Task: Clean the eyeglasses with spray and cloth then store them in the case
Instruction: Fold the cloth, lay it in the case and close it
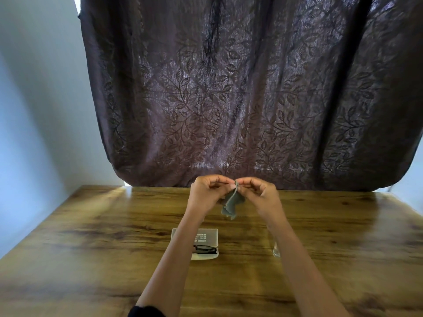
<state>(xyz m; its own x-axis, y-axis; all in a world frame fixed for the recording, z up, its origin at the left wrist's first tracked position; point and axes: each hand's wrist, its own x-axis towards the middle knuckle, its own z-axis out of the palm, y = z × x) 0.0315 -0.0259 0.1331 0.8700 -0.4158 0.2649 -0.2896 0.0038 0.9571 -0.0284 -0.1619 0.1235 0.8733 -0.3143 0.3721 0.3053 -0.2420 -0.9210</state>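
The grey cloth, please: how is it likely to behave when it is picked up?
Probably floppy: the cloth hangs in folds below the pinching left hand and right hand. Likely very light, since fingertips alone hold it. It should drape rather than roll.

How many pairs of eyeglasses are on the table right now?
1. Black-framed eyeglasses lie in the open translucent plastic case on the wooden table; the left forearm hides part of the case.

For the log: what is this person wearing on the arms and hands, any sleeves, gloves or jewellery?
The left hand and right hand are gloveless; both forearms are bare. A black sleeve edge shows at the left elbow. No watch or bracelet shows on either wrist.
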